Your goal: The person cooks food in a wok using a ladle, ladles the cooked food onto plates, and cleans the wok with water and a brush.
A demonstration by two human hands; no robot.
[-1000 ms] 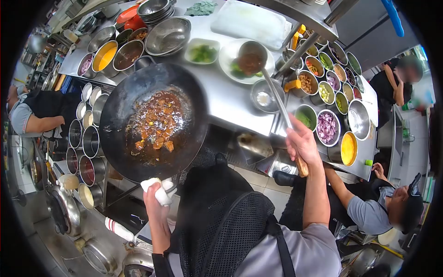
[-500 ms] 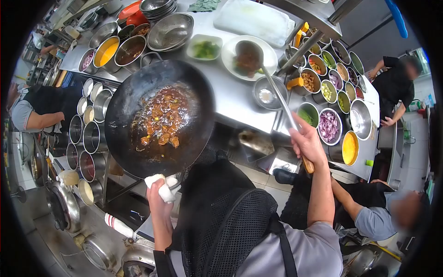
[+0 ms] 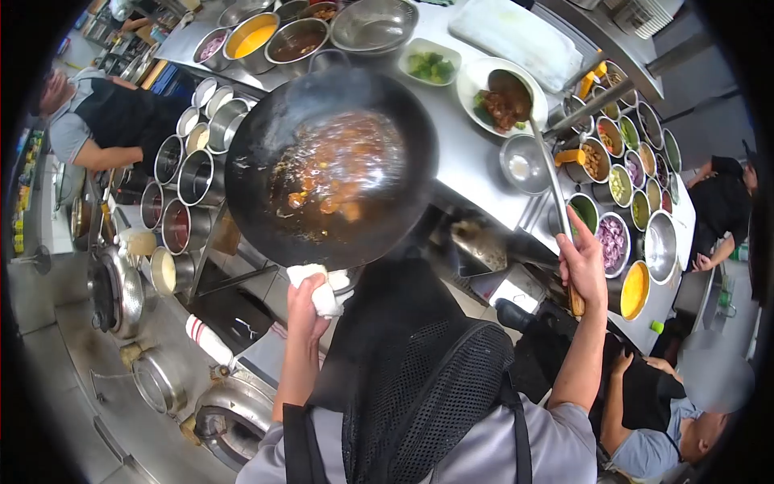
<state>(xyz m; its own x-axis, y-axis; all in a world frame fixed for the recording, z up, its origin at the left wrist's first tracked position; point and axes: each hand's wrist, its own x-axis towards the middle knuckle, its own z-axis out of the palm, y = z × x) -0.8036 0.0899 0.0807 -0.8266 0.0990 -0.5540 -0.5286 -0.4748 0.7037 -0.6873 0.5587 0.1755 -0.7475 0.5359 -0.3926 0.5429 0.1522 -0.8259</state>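
Observation:
My left hand (image 3: pixel 302 310) is closed round a folded white cloth (image 3: pixel 326 296) at the near rim of a big black wok (image 3: pixel 256 222), gripping the wok through it. Inside the wok, brown glossy meat pieces in sauce (image 3: pixel 322 194) lie across the middle, partly blurred. My right hand (image 3: pixel 584 266) grips the wooden handle of a long metal ladle (image 3: pixel 551 173), index finger stretched along it. The ladle's bowl, holding brown saucy meat (image 3: pixel 508 103), rests over or on a white oval plate (image 3: pixel 474 77). Some green vegetable shows beside the bowl on that plate.
A tray of broccoli (image 3: pixel 430 66), a small metal bowl (image 3: pixel 524 164) and a white cutting board (image 3: pixel 516 36) sit on the steel counter. Ingredient tubs, including chopped red onion (image 3: pixel 613 242), crowd the right. Steel pots (image 3: pixel 196 177) stand left. Co-workers are on both sides.
My view has shifted, so most things appear farther right. The meat in the wok is now smeared by motion. More meat shows in the ladle's bowl over the plate. Both hands keep their grips.

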